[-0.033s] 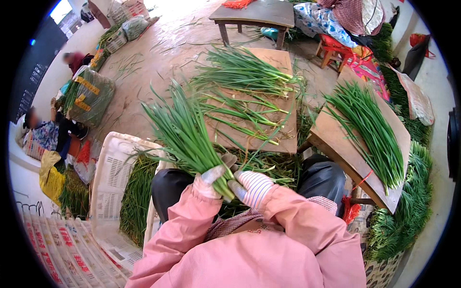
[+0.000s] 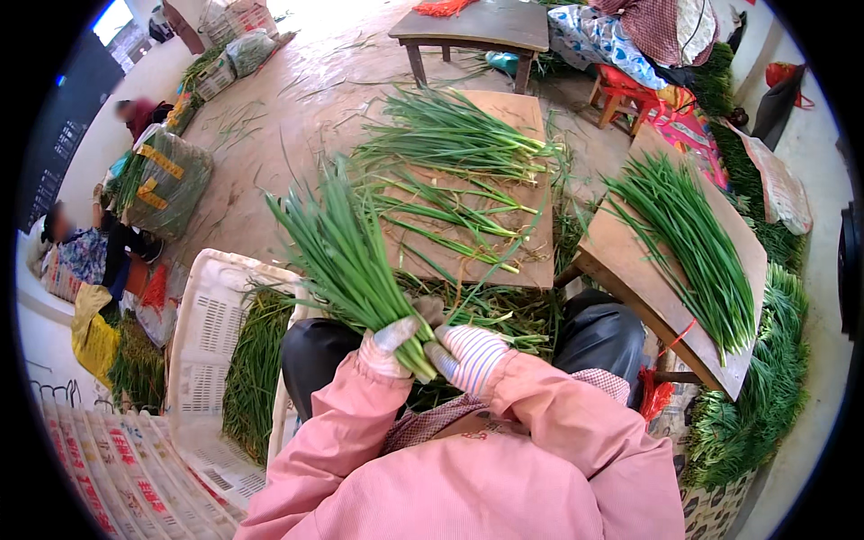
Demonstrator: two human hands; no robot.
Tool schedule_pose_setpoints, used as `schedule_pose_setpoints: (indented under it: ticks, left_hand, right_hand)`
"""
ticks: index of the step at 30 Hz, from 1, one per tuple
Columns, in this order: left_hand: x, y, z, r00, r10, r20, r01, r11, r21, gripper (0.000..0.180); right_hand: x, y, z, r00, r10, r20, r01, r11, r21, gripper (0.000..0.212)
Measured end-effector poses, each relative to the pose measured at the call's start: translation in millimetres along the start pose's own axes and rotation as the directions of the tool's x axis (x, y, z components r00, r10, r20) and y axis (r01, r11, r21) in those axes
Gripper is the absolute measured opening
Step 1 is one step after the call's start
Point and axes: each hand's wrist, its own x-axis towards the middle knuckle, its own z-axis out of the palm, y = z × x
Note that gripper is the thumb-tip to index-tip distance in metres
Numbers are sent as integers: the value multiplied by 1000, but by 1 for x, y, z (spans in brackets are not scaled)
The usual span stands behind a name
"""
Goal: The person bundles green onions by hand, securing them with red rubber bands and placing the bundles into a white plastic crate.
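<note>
A thick bunch of garlic chives is held over my lap, its leaves pointing away and to the left. My left hand, in a soiled pale glove, wraps around the stems near their cut ends. From the right, my right hand, in a blue-striped glove with dark fingertips, closes against the same stems. Beyond my hands, a low board carries a large pile of chives and several thin, loose strands in front of it.
At the right, a small wooden table bears a neat chive bundle. A white plastic crate with chives stands at my left. Trimmings lie between my knees. Two people sit at the far left. A dark table stands ahead.
The bunch in my hands has shifted slightly, its leaf tips moving a little. Both hands keep their hold, and the whole view has slid marginally left.
</note>
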Motion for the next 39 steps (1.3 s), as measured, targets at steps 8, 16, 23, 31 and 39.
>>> schedule_pose_setpoints:
  ticks: [8,16,23,31,39]
  left_hand:
    - [13,76,-8,965,239,-109,-254,956,-147,19]
    - [20,47,0,988,153,1,-148,958,-244,18]
    - [42,3,-6,919,-174,-355,87,965,-247,19]
    - [37,46,-26,890,230,-394,-183,971,154,26]
    - [21,76,-37,871,437,-224,-434,899,65,30]
  right_hand:
    - [-17,41,-4,988,18,151,8,985,-171,31]
    - [51,118,-55,938,331,-103,-341,823,-454,40]
    - [43,136,-64,949,248,-194,-290,927,-238,25]
    - [-36,77,-51,837,129,532,61,944,-324,29]
    - [-28,83,-90,950,292,110,-264,940,-215,32]
